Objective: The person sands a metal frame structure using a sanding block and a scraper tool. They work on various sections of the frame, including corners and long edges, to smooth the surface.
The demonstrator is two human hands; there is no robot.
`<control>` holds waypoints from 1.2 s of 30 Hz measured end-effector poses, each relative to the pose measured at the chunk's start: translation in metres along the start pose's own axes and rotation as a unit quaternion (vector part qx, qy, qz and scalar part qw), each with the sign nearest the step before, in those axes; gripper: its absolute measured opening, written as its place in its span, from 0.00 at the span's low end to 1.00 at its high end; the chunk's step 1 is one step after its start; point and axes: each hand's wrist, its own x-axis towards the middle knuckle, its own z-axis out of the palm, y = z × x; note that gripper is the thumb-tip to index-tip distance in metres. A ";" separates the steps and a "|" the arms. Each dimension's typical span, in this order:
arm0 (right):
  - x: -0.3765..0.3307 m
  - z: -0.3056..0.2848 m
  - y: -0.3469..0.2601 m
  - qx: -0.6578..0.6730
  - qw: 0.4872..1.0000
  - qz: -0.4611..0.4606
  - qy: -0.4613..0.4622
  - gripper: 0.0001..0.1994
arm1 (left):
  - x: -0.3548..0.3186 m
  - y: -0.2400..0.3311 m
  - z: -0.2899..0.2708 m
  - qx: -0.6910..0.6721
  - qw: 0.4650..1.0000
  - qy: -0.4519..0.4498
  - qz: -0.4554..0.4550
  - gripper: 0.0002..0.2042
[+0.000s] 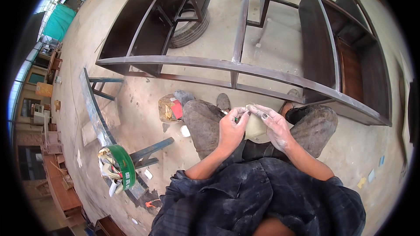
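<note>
Both hands meet above my lap, pinching a pale yellow-green piece of sandpaper (255, 127) along its upper edge. My left hand (232, 127) is closed, with thumb and forefinger on the sheet's left corner. Something small, partly green, shows by its fingers, too hidden to name. My right hand (276, 126), whitened with dust, pinches the sheet's top and right side, fingers bent over it. Just beyond my knees a long dark wooden furniture frame (210, 64) lies across the floor, with shelves and uprights stretching away. Neither hand touches it.
A worn blue sawhorse (97, 114) stands at left, with a green round tub (121, 166) of scraps and tools on it. Beside my left knee sits an open bag (168, 108). A tire (192, 32) lies under the frame. Paper scraps (371, 175) lie at right.
</note>
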 end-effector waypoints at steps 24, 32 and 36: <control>0.271 -0.096 -0.107 -0.823 0.497 -0.205 -0.186 0.36 | 0.307 -0.063 -0.204 0.420 0.876 0.215 0.102 0.16; 0.267 -0.089 -0.110 -0.767 0.513 -0.236 -0.305 0.31 | 0.303 -0.047 -0.201 0.461 0.860 0.209 0.067 0.16; 0.341 -0.141 -0.156 -0.856 0.421 -0.235 -0.189 0.33 | 0.306 -0.050 -0.194 0.454 0.866 0.193 0.079 0.16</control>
